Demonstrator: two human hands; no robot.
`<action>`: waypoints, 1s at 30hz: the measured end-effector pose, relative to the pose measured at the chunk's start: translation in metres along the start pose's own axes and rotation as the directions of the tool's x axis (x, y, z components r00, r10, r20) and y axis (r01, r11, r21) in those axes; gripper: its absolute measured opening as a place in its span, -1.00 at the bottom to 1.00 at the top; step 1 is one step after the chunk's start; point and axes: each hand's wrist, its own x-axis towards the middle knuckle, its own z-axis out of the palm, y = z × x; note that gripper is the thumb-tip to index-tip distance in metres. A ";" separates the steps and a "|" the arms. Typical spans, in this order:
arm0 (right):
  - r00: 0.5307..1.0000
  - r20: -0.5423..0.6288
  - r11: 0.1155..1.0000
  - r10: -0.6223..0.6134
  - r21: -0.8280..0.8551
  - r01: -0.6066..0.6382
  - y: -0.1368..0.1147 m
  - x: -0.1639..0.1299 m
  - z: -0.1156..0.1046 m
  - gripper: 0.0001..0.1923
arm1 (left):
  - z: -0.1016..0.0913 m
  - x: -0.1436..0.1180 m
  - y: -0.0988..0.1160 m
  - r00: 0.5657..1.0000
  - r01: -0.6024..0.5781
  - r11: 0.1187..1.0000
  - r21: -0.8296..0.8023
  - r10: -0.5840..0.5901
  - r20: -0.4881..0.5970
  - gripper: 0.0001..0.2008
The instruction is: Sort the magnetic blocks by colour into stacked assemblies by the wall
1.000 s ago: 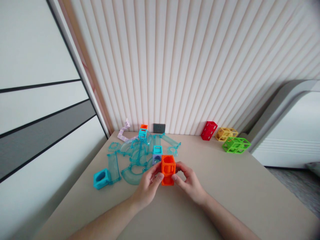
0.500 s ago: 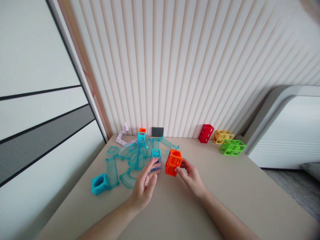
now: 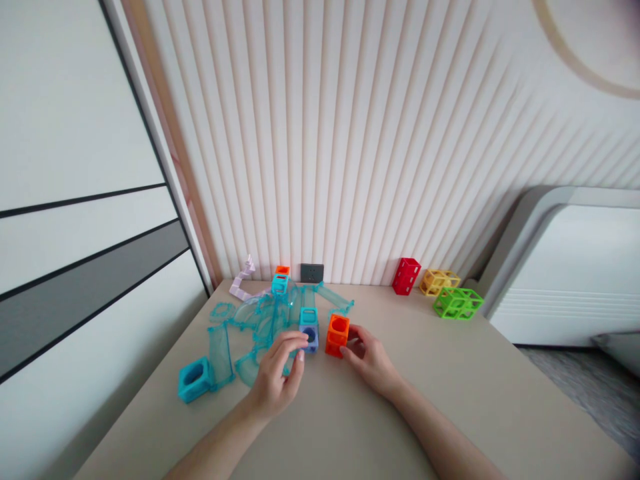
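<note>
My right hand (image 3: 371, 359) grips an upright orange tower of open-framed cubes (image 3: 339, 335) low over or on the tabletop, thumb in front and fingers at its right side. Left of the tower, a purple cube (image 3: 310, 339) with a round hole stands against a light-blue cube (image 3: 309, 315). My left hand (image 3: 278, 371) is in front of the purple cube, bent fingers close to it and thumb apart; nothing shows in its grasp. Whether the fingertips touch the cube I cannot tell. Clear blue track pieces (image 3: 265, 320) lie behind this hand.
A blue cube (image 3: 194, 380) joined to a track piece is at the left. Lilac pieces (image 3: 241, 283) and a blue cube stack (image 3: 280, 285) stand near the ribbed wall. Red blocks (image 3: 406, 276), yellow frames (image 3: 439, 282) and green frames (image 3: 458, 303) sit at the back right.
The orange tower has been lowered and turned more upright in my right hand. My left fingers have bent and dropped, uncovering more of the purple cube. The camera view has shifted slightly.
</note>
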 end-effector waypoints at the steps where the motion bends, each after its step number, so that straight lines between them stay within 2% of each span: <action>1: 1.000 0.007 1.000 -0.006 0.000 0.006 -0.001 0.000 0.000 -0.62 | -0.003 0.007 0.002 1.000 -0.030 0.998 0.055 0.029 0.003 -0.76; 4: 1.000 0.017 1.000 -0.024 0.014 0.024 -0.006 0.000 -0.002 -0.61 | -0.013 0.045 0.009 0.991 -0.095 0.954 0.286 0.063 0.118 -0.74; 6: 0.999 0.024 0.999 -0.027 0.027 0.026 -0.008 -0.001 -0.002 -0.61 | -0.021 0.079 0.008 0.978 -0.076 0.844 0.531 -0.041 0.206 -0.71; 8: 0.999 0.025 0.999 -0.032 0.040 0.031 -0.008 -0.001 -0.002 -0.61 | -0.026 0.114 -0.001 0.942 0.028 0.622 0.782 -0.279 0.188 -0.65; 11: 0.999 0.024 0.997 -0.046 0.056 0.045 -0.006 -0.001 -0.001 -0.63 | -0.031 0.154 -0.028 0.896 0.121 0.497 0.859 -0.428 0.122 -0.63; 13: 0.999 0.025 0.998 -0.045 0.055 0.044 -0.005 -0.001 -0.001 -0.63 | -0.029 0.169 -0.049 0.853 0.165 0.432 0.887 -0.514 0.092 -0.58; 17: 0.999 0.025 0.998 -0.045 0.036 0.044 -0.008 0.000 -0.002 -0.63 | -0.017 0.179 -0.082 0.786 0.204 0.365 0.908 -0.614 0.071 -0.55; 23: 0.999 0.033 0.999 -0.037 -0.007 0.037 -0.010 -0.003 -0.003 -0.63 | -0.004 0.186 -0.107 0.695 0.251 0.329 0.911 -0.716 0.067 -0.64; 27: 0.998 0.049 0.999 -0.026 -0.038 0.028 -0.009 -0.004 -0.003 -0.64 | 0.001 0.191 -0.117 0.678 0.252 0.350 0.902 -0.729 0.093 -0.64; 30: 0.998 0.052 0.997 -0.026 -0.065 0.029 -0.009 -0.003 -0.003 -0.62 | 0.004 0.190 -0.122 0.689 0.249 0.367 0.896 -0.717 0.103 -0.64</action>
